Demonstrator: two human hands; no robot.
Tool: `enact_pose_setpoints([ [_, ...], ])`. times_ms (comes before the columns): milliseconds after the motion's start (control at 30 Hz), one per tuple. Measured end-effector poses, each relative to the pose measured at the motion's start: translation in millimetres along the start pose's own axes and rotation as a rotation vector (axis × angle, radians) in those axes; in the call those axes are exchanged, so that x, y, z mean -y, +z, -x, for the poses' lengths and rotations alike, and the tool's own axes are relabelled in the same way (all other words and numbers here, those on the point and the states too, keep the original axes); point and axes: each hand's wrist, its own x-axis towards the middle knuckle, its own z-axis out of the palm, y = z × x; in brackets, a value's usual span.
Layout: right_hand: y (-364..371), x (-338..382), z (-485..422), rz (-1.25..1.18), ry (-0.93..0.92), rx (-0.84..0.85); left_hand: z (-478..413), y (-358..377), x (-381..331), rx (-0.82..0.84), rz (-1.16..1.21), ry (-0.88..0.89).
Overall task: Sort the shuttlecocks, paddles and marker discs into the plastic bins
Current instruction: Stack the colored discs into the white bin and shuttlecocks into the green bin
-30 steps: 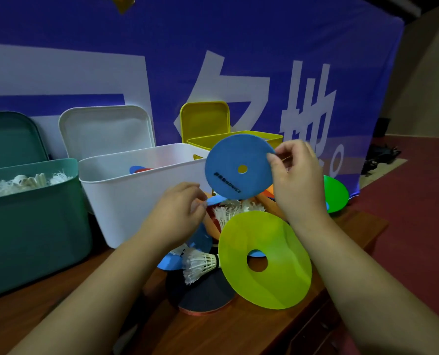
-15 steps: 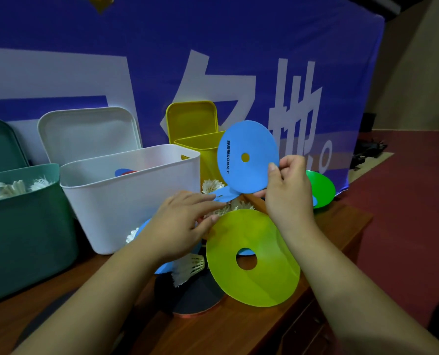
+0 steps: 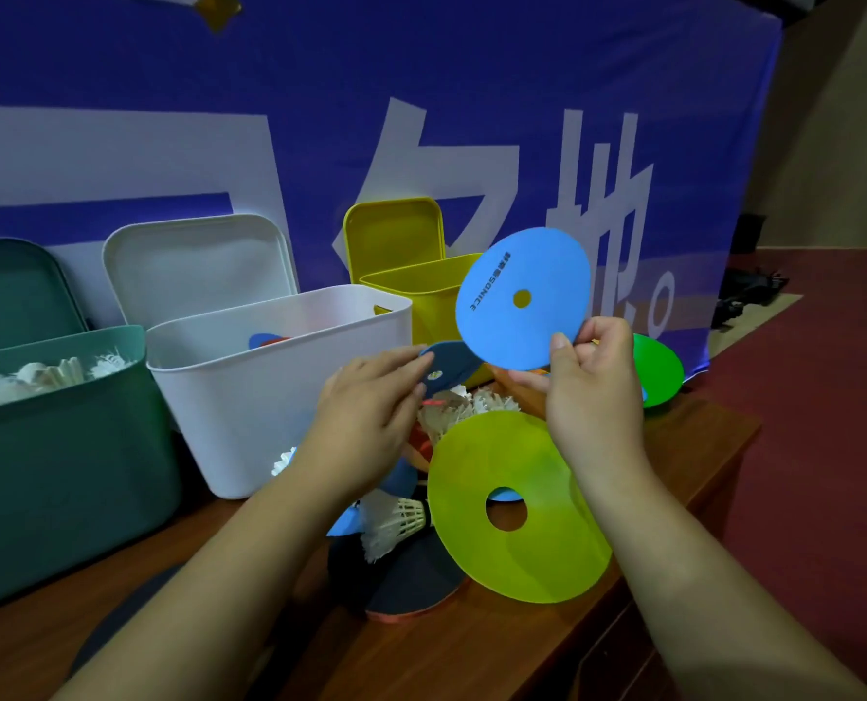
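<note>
Feather tips of shuttlecocks (image 3: 467, 404) are poking out of the pile behind the hands, too mixed up to count. One shuttlecock (image 3: 396, 521) is lying on a dark paddle (image 3: 406, 579), and a big yellow-green disc (image 3: 517, 508) is covering part of that paddle. Something blue and red is peeking up inside the white bin (image 3: 280, 387), mostly hidden by its wall. The green bin (image 3: 52, 462), at 9 o'clock from the white bin, is running off the picture's edge, with a heap of shuttlecocks (image 3: 42, 376) inside.

The right hand (image 3: 593, 392) is pinching the light blue disc (image 3: 522, 298) by its lower edge, thumb in front, holding it up in the air in front of the yellow bin (image 3: 421, 296). The left hand (image 3: 366, 412), at 9 o'clock from the right hand, is pinching a darker blue disc (image 3: 446, 369), fingers nearly straight on top and thumb under. That disc's far end is slipping behind the light blue one. A green disc (image 3: 659, 369) is showing at 3 o'clock, partly behind the right hand.

The brown wooden bench (image 3: 522, 650) is carrying everything. A blue banner (image 3: 421, 118) with big white letters is hanging behind the bins. Red floor (image 3: 826, 422) is lying at 3 o'clock.
</note>
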Motion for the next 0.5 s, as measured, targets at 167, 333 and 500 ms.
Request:
enact_pose_setpoints([
  [167,3.0,23.1,3.5,-0.174,0.074,-0.005,-6.0,-34.3,-13.1,-0.281,0.22,0.001],
  [333,14.8,36.8,8.7,-0.187,0.092,-0.016,-12.5,-74.6,-24.1,-0.496,0.405,-0.153],
  [500,35.6,44.8,24.4,-0.201,0.06,0.044,-5.7,-117.6,-31.4,-0.54,0.532,-0.319],
])
